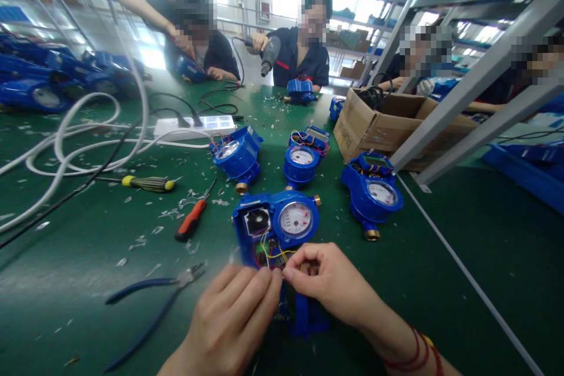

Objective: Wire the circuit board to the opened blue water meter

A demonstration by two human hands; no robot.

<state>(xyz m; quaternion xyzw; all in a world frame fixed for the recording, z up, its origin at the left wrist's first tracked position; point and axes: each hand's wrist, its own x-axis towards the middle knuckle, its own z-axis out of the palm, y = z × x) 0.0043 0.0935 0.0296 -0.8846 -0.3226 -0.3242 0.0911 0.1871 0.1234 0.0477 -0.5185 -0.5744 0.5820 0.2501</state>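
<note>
A blue water meter lies open on the green table right in front of me, its round dial facing up and coloured wires spilling from its near side. My left hand has its fingers pressed together at those wires. My right hand is curled in a pinch on the wires too, fingertips meeting the left hand's. A blue cover piece lies under my hands.
Three more blue meters stand behind. Blue-handled pliers, an orange screwdriver and a yellow-tipped screwdriver lie left. A power strip, white cables, a cardboard box. Several co-workers sit across.
</note>
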